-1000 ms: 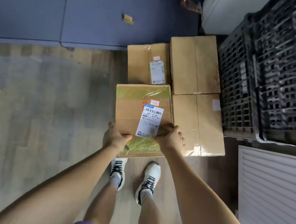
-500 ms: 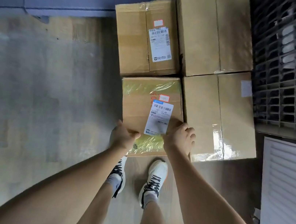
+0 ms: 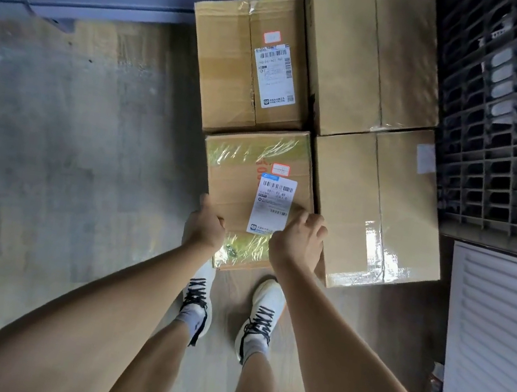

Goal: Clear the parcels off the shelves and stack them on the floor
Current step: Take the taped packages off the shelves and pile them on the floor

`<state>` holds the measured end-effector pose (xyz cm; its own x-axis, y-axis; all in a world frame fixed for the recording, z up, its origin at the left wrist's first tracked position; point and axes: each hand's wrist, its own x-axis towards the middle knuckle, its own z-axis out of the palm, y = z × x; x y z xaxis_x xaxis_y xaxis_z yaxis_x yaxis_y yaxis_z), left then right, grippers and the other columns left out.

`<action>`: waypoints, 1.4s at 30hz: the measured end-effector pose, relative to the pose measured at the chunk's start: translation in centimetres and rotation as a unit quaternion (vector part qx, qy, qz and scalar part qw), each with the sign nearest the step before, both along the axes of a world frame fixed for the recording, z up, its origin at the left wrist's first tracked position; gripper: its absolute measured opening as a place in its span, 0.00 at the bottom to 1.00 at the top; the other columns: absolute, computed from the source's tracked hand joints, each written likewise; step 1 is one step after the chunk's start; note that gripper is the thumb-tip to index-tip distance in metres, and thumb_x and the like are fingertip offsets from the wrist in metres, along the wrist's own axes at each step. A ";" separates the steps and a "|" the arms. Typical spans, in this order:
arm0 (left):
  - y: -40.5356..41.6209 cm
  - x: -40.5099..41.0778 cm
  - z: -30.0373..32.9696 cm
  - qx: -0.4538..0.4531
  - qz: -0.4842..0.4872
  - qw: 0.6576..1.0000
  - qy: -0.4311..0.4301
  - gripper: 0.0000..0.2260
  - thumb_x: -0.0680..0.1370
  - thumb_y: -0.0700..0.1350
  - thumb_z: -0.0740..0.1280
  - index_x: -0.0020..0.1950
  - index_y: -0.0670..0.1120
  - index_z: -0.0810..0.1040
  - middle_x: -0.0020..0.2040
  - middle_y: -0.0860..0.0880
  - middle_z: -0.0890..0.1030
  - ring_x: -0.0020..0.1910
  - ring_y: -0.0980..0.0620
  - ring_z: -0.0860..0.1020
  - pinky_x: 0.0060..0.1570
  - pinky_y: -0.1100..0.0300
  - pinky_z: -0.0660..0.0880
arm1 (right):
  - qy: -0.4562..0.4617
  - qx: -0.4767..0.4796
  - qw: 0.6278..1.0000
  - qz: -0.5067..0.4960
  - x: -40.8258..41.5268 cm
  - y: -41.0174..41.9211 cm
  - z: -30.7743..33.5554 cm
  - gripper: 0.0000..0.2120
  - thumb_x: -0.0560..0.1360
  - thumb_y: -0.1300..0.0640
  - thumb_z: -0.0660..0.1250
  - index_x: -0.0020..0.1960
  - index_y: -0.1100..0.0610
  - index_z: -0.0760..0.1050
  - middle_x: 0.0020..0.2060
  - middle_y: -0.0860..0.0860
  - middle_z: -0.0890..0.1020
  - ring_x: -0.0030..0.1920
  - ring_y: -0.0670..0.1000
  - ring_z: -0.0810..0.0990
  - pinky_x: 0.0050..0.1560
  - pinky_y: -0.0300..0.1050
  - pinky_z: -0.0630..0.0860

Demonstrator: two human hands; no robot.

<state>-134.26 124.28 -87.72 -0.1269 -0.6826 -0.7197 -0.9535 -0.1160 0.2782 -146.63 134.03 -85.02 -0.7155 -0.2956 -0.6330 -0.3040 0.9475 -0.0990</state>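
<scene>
Both hands hold a taped parcel among three others on the floor.

Nearest, white shoes stand on the wooden floor. Just beyond them, the left hand grips the near left edge of the taped parcel, fingers curled round its side, and the right hand grips its near right edge, fingers curled over the top beside the white label. To its right, touching, lies a plain parcel. Farther off sit a labelled parcel and a larger parcel, side by side. Black crates stand at the right edge of the floor.
</scene>
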 end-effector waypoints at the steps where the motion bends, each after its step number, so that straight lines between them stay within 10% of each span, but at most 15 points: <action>1: -0.2 -0.2 0.1 -0.006 0.011 1.000 -0.004 0.04 0.80 0.38 0.57 0.53 0.46 0.67 0.40 0.49 0.77 0.43 0.43 0.78 0.34 0.60 0.70 | -0.002 -0.012 1.000 0.011 -0.1 -0.3 0.1 0.20 0.75 0.62 0.61 0.66 0.59 0.66 0.65 0.58 0.67 0.66 0.60 0.65 0.64 0.51 0.68; 13: 1.3 1.1 -0.5 -0.013 -0.056 0.998 -0.036 0.24 0.79 0.36 0.61 0.74 0.46 0.60 0.52 0.39 0.81 0.50 0.38 0.79 0.48 0.48 0.78 | -0.035 -0.012 0.998 0.058 0.5 -0.1 0.2 0.22 0.74 0.61 0.61 0.67 0.59 0.65 0.63 0.57 0.68 0.64 0.60 0.66 0.69 0.54 0.65; 23: -1.3 -0.6 -0.5 0.032 -0.008 0.999 0.014 0.13 0.80 0.40 0.65 0.61 0.43 0.65 0.39 0.51 0.72 0.44 0.46 0.74 0.41 0.56 0.69 | -0.033 -0.066 0.995 0.066 -0.8 -1.3 -0.6 0.29 0.72 0.62 0.62 0.73 0.57 0.62 0.72 0.54 0.62 0.71 0.58 0.61 0.69 0.54 0.65; 42: -0.1 0.4 -0.8 0.010 0.012 1.000 0.004 0.19 0.80 0.37 0.64 0.69 0.45 0.65 0.51 0.43 0.81 0.45 0.46 0.76 0.41 0.57 0.70 | -0.046 -0.043 0.998 0.012 -0.9 -1.0 -0.1 0.26 0.72 0.55 0.66 0.68 0.58 0.63 0.70 0.58 0.62 0.70 0.61 0.62 0.67 0.55 0.65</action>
